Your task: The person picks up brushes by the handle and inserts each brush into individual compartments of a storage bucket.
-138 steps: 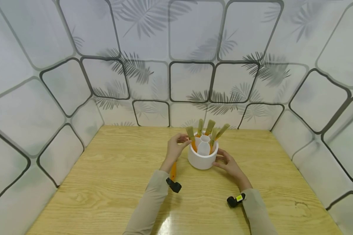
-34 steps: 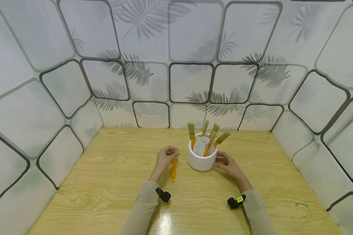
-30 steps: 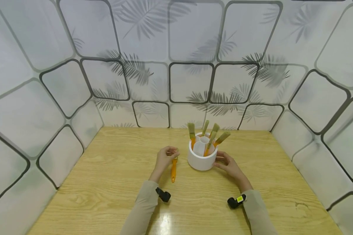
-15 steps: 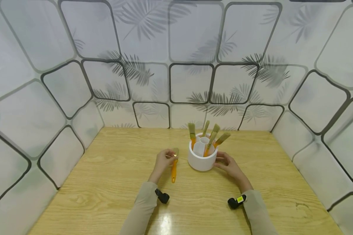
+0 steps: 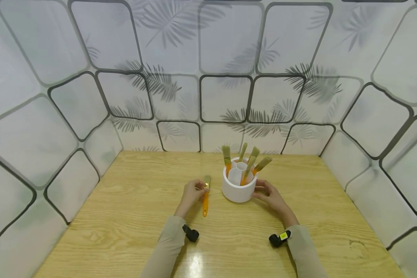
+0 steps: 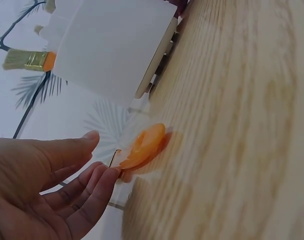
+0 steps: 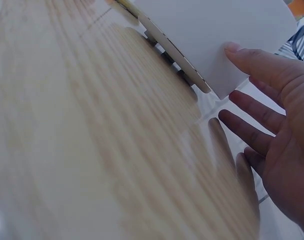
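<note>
A paintbrush with an orange handle (image 5: 205, 204) lies on the wooden table, bristles pointing away from me. My left hand (image 5: 194, 193) is beside it, fingertips at its metal band. In the left wrist view, thumb and fingers stand apart, and the orange brush handle (image 6: 144, 145) shows just past the fingertips. To the right stands a round white divided brush holder (image 5: 238, 192) with several paintbrushes (image 5: 226, 155) upright in it, bristles up. Against its right side rests my right hand (image 5: 270, 193); in the right wrist view the thumb touches the white wall (image 7: 207, 40) and the other fingers extend loosely.
The light wooden table (image 5: 132, 216) meets patterned panels (image 5: 178, 135) at the back and both sides. Dark feet (image 7: 167, 57) show under the holder's base in the right wrist view. Each sleeve carries a small black camera (image 5: 191, 233).
The left hand has left the holder's rim and come down to the loose brush, then slid slightly toward me along it. The holder has turned, shifting its brushes. The right hand stays put.
</note>
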Motion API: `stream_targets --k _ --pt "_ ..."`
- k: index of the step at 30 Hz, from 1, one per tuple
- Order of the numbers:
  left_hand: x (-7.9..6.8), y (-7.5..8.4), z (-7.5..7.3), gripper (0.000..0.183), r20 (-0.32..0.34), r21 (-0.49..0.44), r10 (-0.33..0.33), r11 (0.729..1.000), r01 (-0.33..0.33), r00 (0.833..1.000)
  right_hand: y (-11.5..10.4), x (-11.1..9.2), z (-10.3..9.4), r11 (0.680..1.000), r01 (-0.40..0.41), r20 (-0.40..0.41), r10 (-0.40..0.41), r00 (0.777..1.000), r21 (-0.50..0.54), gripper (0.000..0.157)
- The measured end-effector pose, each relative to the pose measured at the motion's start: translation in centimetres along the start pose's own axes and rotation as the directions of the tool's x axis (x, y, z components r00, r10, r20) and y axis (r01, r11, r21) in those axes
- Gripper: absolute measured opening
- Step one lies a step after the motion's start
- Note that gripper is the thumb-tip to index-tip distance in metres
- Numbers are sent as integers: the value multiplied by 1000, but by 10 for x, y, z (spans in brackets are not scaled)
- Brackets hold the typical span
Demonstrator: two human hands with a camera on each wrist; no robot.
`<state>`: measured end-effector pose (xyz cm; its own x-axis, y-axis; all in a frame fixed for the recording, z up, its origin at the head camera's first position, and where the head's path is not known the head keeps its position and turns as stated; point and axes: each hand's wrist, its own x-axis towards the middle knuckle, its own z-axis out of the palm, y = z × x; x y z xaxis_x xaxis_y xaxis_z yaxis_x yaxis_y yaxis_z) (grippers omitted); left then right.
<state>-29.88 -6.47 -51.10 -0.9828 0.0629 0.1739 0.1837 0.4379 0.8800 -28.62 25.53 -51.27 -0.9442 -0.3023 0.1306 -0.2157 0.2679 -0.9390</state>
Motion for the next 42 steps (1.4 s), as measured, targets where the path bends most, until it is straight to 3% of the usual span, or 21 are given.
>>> stream_targets --k 8,15,20,27,34,42 --pt "-3 0 -1 17 29 -11 -30 999 30 999 2 1 0 1000 17 6 -17 1000 -3 53" --pt "-6 1 -1 16 64 -42 -87 995 90 994 25 7 -2 1000 1 -9 -1 1000 9 54" --pt "-7 1 -2 16 71 -30 -105 994 108 992 29 8 -1 1000 10 -20 -10 1000 -5 54" --pt "-8 4 -4 15 88 -17 -124 992 126 988 28 7 -1 1000 11 -21 -11 1000 4 54" --pt "-8 6 -2 16 82 55 -125 991 121 989 29 7 -2 1000 21 -21 -21 1000 6 54" --pt "-9 6 -2 19 70 124 -113 987 103 991 0 1 0 999 -25 4 25 1000 32 54"
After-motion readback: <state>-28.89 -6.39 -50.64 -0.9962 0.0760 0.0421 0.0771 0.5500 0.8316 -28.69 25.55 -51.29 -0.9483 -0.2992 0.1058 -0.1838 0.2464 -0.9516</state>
